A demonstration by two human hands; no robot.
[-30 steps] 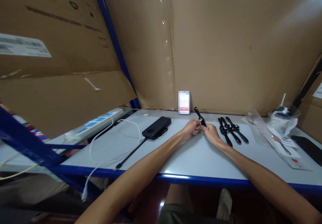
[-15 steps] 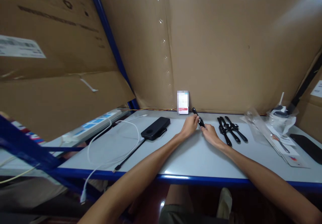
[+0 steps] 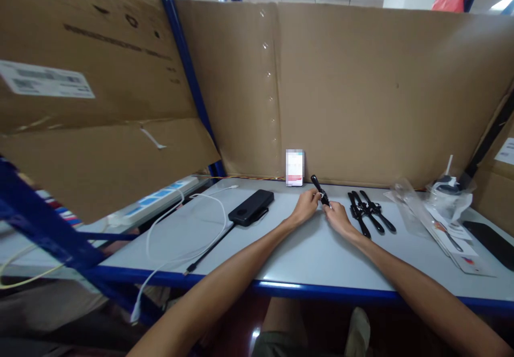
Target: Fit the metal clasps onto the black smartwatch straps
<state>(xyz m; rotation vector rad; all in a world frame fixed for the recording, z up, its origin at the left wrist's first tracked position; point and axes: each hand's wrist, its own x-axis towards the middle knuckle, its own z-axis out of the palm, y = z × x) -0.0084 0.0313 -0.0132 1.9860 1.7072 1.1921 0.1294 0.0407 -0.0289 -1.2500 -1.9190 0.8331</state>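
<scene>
Between both hands is a black spokeshave (image 3: 317, 182), tilted, one handle pointing up and away toward the phone. My left hand (image 3: 307, 206) is closed, its fingertips pinching near the tool's middle. With closed fingers my right hand (image 3: 338, 219) grips the lower, nearer end, and that handle is mostly hidden. To the right of my right hand lie several similar black spokeshaves (image 3: 366, 211), side by side on the grey tabletop (image 3: 313, 260).
A lit phone (image 3: 295, 167) leans against the cardboard at the back. On the left are a black power bank (image 3: 251, 207), a white cable (image 3: 225, 215) and a power strip (image 3: 155, 202). Plastic packaging with cards (image 3: 450, 239), a lidded cup (image 3: 445, 185) and a dark flat object (image 3: 492, 242) occupy the right.
The camera has tilted up slightly and turned a little left. The held spokeshave is turned slightly, its upper handle now steeper; both hands stay on it.
</scene>
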